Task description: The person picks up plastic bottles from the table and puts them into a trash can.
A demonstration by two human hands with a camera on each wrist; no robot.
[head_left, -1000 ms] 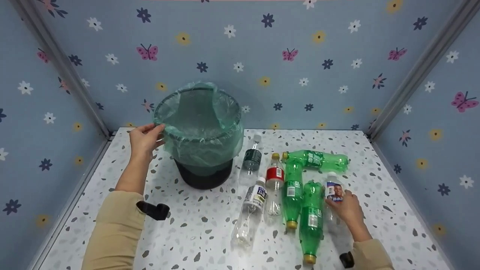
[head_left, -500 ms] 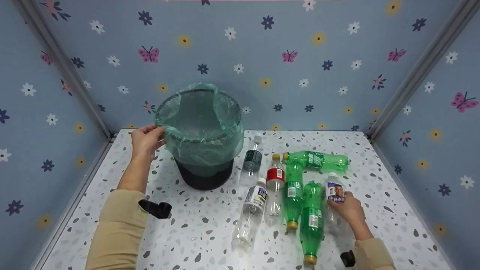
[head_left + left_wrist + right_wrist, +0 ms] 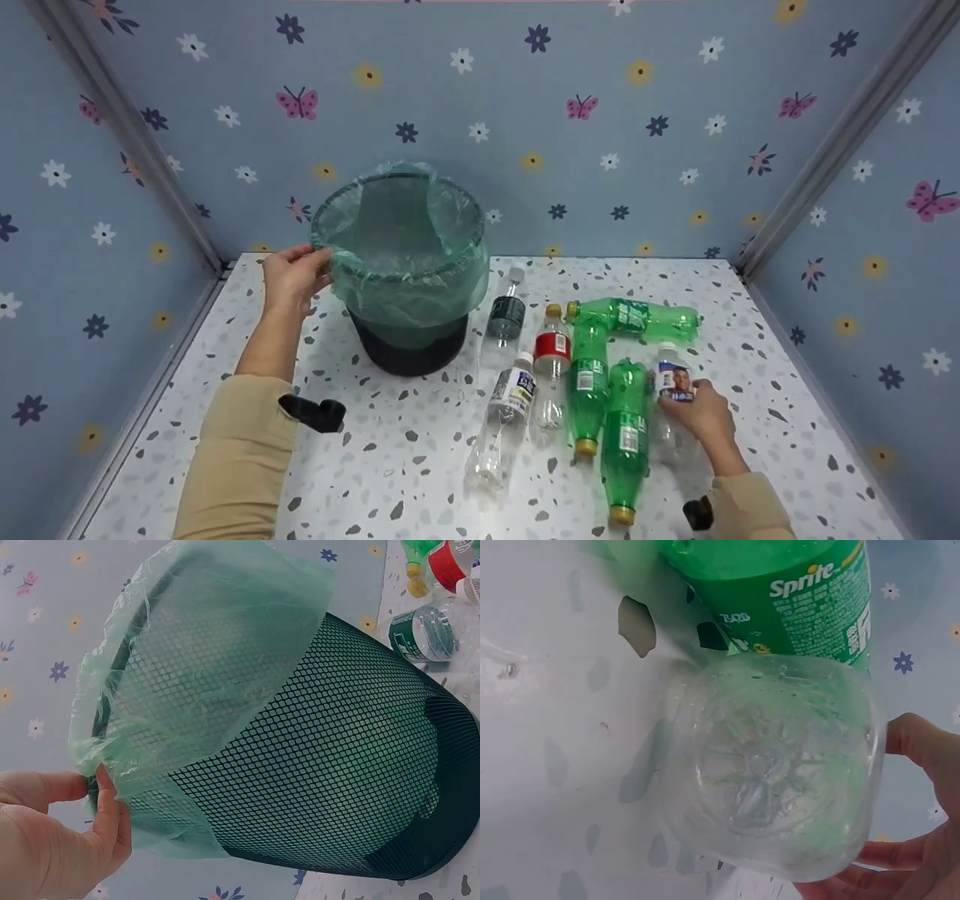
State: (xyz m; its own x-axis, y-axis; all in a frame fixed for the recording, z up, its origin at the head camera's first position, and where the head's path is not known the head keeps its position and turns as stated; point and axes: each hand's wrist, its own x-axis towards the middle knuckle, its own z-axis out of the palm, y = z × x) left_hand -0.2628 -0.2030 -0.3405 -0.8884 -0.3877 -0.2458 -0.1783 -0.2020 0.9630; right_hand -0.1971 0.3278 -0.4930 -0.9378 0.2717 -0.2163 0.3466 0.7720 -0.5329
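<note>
My left hand [image 3: 291, 283] pinches the bag-covered rim of a black mesh wastebasket [image 3: 322, 742] at its left side. A thin green bin bag [image 3: 412, 300] lines the basket and is folded down over its outside. My right hand [image 3: 705, 420] grips a clear plastic bottle [image 3: 673, 381] around its lower label, which carries a person's picture. That bottle lies with its white cap toward the back wall. In the right wrist view its ribbed base faces the camera, with fingers at the right side. Just left of it lies a green Sprite bottle [image 3: 626, 442].
Two more green bottles lie further back, one upright in direction [image 3: 589, 382] and one crosswise [image 3: 652, 319]. Left of them are a red-labelled bottle [image 3: 553, 345], a white-labelled bottle [image 3: 514, 390] and a dark-labelled bottle [image 3: 506, 319]. Flower-patterned walls [image 3: 525, 90] enclose the speckled table [image 3: 375, 465].
</note>
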